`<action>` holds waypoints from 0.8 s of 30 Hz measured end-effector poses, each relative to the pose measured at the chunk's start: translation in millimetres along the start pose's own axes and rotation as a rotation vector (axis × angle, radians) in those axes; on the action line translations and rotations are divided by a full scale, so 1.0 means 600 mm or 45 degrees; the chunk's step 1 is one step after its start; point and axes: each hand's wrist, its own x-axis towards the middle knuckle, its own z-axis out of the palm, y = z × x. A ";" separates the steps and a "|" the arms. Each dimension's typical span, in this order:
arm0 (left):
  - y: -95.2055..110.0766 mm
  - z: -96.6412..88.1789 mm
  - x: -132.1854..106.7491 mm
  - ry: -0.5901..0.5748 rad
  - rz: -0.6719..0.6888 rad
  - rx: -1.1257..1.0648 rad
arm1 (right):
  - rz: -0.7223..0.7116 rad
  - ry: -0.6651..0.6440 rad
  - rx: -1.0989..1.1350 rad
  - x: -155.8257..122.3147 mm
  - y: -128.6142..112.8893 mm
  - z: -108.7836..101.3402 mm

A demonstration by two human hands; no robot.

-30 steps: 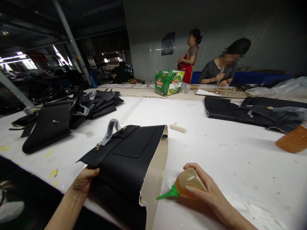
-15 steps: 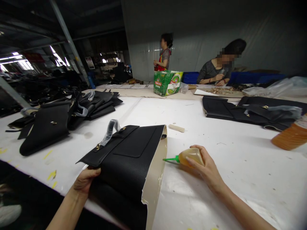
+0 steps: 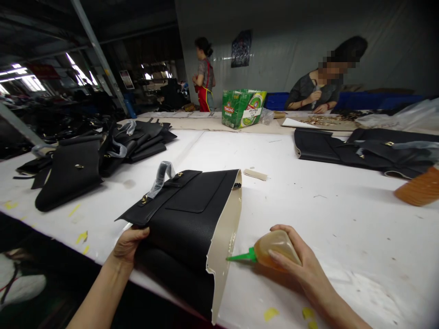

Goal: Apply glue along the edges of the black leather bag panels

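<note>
A black leather bag panel (image 3: 185,214) with gold studs and a plastic-wrapped strap lies on the white table (image 3: 308,192), hanging over the near edge. Its cream underside edge (image 3: 222,242) is turned up on the right. My left hand (image 3: 128,244) grips the panel's left side, thumb on top. My right hand (image 3: 298,265) is closed round a small amber glue bottle (image 3: 272,246). The bottle's green nozzle (image 3: 240,257) points left and touches, or nearly touches, the cream edge.
Stacks of black bag pieces lie at the left (image 3: 89,160) and the far right (image 3: 363,151). A green carton (image 3: 242,107) stands at the back, a small beige block (image 3: 255,174) mid-table, an orange container (image 3: 420,189) at the right edge. One person sits behind the table, another stands farther back.
My right hand took the glue bottle up along the cream edge, then back down toward me. The left hand kept its grip. The standing person walked left.
</note>
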 end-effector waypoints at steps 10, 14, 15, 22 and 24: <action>-0.006 -0.003 -0.005 -0.049 -0.045 -0.019 | 0.038 -0.039 0.042 -0.049 -0.003 0.025; -0.006 -0.003 -0.006 -0.073 -0.043 -0.035 | 0.054 0.076 0.015 -0.053 -0.007 0.028; -0.005 -0.002 -0.007 -0.077 -0.041 -0.043 | 0.058 0.113 0.001 -0.054 -0.008 0.029; -0.007 -0.001 -0.006 -0.083 -0.011 -0.006 | 0.113 -0.054 0.144 -0.064 -0.008 0.040; -0.009 -0.005 -0.002 -0.085 0.014 0.014 | 0.102 0.064 0.067 -0.065 -0.007 0.042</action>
